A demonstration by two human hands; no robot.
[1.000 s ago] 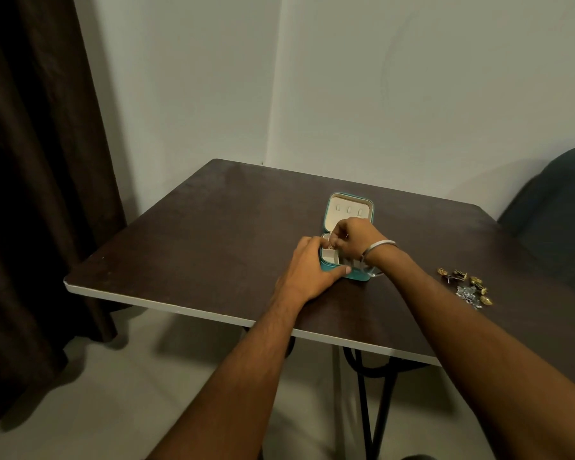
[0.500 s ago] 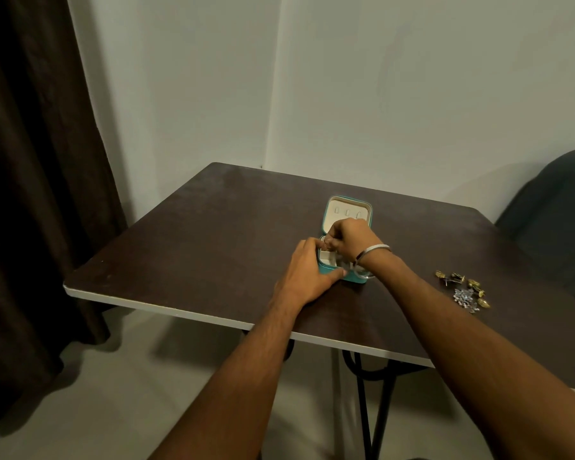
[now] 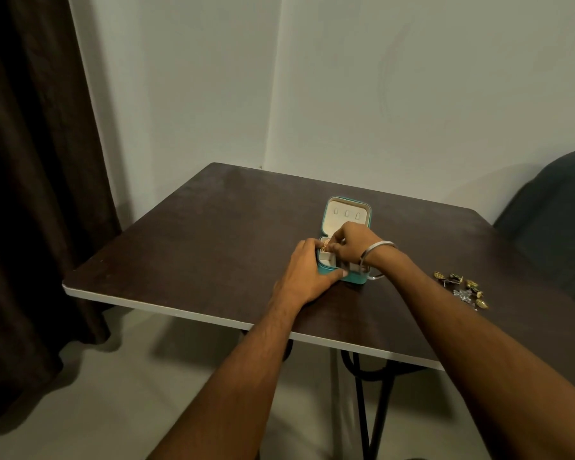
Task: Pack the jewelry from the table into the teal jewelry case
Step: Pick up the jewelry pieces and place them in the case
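Note:
The teal jewelry case (image 3: 357,277) stands open on the dark table (image 3: 213,234), its cream-lined lid (image 3: 346,214) upright at the back. My left hand (image 3: 307,273) grips the case's front left corner, thumb along the front wall. My right hand (image 3: 351,242) hovers over the case's inside and pinches a small gold piece (image 3: 326,244) at the back left compartment. A heap of loose jewelry (image 3: 462,288), gold pieces and a silvery sparkling one, lies on the table to the right of my right forearm.
A silver bangle (image 3: 377,255) circles my right wrist. A dark curtain (image 3: 30,161) hangs at the left. A dark chair back (image 3: 551,214) stands beyond the table's right side. The table's near edge (image 3: 180,312) is pale, with black legs below.
My right hand's fingers have shifted slightly over the case's back left, and the gold piece now shows between them. My left hand stays on the case.

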